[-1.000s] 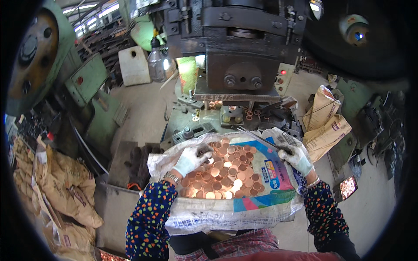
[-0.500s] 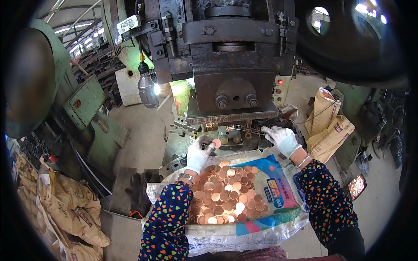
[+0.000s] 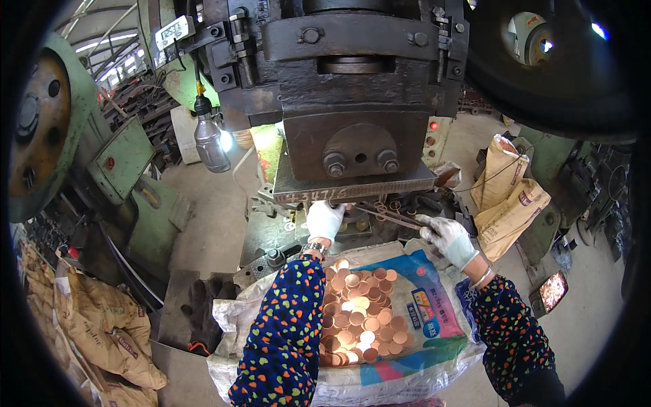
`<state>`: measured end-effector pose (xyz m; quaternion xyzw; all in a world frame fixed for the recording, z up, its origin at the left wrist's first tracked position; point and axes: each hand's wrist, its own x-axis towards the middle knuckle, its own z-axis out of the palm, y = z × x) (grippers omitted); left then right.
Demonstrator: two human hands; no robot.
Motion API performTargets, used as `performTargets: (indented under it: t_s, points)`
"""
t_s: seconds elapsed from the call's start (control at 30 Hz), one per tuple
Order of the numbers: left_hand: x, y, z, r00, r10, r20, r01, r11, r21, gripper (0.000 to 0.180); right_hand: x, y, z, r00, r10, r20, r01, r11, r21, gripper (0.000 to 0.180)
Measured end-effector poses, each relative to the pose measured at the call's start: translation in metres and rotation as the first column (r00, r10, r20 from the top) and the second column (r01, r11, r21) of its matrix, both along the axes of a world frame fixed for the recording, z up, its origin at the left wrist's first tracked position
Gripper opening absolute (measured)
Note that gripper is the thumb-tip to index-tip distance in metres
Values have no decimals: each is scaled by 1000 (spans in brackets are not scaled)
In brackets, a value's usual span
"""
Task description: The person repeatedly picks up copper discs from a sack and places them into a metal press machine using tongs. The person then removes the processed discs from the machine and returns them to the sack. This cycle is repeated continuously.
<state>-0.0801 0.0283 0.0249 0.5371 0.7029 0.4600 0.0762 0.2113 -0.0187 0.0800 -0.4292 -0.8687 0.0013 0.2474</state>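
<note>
My left hand [image 3: 325, 220], in a white glove, reaches to the front of the press, just below its thick upper plate [image 3: 359, 187]. Its fingers are bent together at the plate's edge, and what they hold is hidden. My right hand [image 3: 447, 239], also gloved, grips a pair of long metal tongs [image 3: 392, 216] whose tips point left into the gap under the plate. Copper rings [image 3: 382, 209] lie near the tongs. Below my hands, a heap of round copper discs [image 3: 363, 315] rests on a printed woven sack [image 3: 437, 312].
A lamp in a clear bottle [image 3: 211, 146] hangs left of the press. Paper sacks stand at right [image 3: 508, 214] and lie at lower left [image 3: 102, 319]. Dark gloves [image 3: 203, 312] lie beside the woven sack. A phone [image 3: 550, 293] is at right.
My left hand has moved forward and right from above the discs to the press; the copper disc it held is out of sight. My right hand has shifted slightly nearer me, with the tongs.
</note>
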Motion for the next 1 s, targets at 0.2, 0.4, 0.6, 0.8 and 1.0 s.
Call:
performTargets:
  t_s: [0.2,0.4,0.6,0.8,1.0]
  points:
    - [0,4,-10,949,-43,-314,78,992,102,34,-1,4,-4,1000,16,23,-15,1000,-25,34]
    - [-3,3,-18,921,-75,-382,135,982,130,26,-8,10,-2,993,-6,119,14,998,-66,35]
    - [-16,-34,-19,972,-215,-90,231,945,232,20,-13,-8,-2,988,-12,157,32,992,-124,33]
    - [-25,-82,-29,941,-312,-128,326,939,107,24,6,-80,-14,986,75,-149,-103,976,-193,35]
    - [25,-105,-37,763,-525,-377,520,845,-125,28,27,-163,-41,812,-83,-578,-205,887,-415,35]
